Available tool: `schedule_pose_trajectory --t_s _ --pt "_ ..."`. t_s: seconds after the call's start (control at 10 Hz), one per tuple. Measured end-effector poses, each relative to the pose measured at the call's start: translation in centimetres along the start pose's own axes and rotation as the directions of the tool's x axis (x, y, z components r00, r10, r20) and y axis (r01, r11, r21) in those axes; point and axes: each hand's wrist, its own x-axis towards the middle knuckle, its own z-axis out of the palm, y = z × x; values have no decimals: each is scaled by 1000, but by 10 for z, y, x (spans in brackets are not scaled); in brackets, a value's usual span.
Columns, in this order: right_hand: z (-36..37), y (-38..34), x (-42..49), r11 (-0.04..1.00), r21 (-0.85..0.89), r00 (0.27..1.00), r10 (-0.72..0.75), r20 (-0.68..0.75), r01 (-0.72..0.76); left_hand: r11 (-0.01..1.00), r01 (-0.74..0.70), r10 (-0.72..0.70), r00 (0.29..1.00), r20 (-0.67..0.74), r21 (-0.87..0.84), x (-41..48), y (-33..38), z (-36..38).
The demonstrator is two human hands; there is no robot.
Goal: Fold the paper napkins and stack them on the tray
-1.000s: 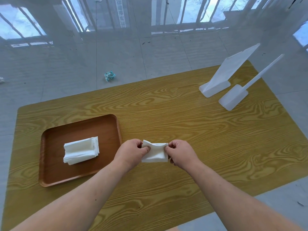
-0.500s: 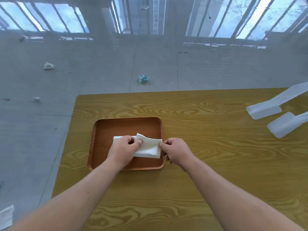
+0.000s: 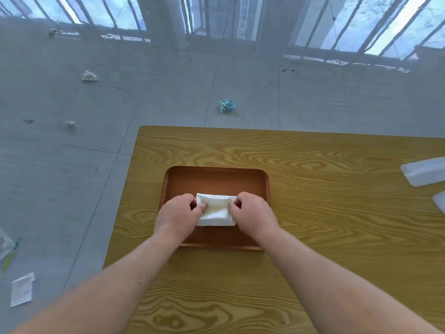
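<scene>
A brown wooden tray (image 3: pixel 214 179) lies on the wood-grain table (image 3: pixel 325 213). In its middle rests a white folded napkin (image 3: pixel 216 210), lying on top of the napkin stack whose edge shows along its near side. My left hand (image 3: pixel 179 216) pinches the napkin's left end and my right hand (image 3: pixel 252 216) pinches its right end. Both hands are low over the tray and hide the ends of the stack.
Two white plastic pieces (image 3: pixel 423 173) sit at the table's right edge. The table's left edge runs just left of the tray. Crumpled scraps (image 3: pixel 227 106) and bits of paper (image 3: pixel 21 289) lie on the grey floor.
Both hands carried the folded napkin from the table in front of me leftward to the tray and lowered it onto the stack. My view swung left with them.
</scene>
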Motion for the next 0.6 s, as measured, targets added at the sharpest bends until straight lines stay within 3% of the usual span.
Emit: schedule_pose_trajectory --t_s 0.4,0.6 --pt "12 6 -2 975 -205 991 -102 -86 82 990 -61 69 996 -59 131 1 -1 3" --pt "-7 2 -14 948 -231 939 -270 -215 219 952 -208 235 967 -100 225 -4 12 -8"
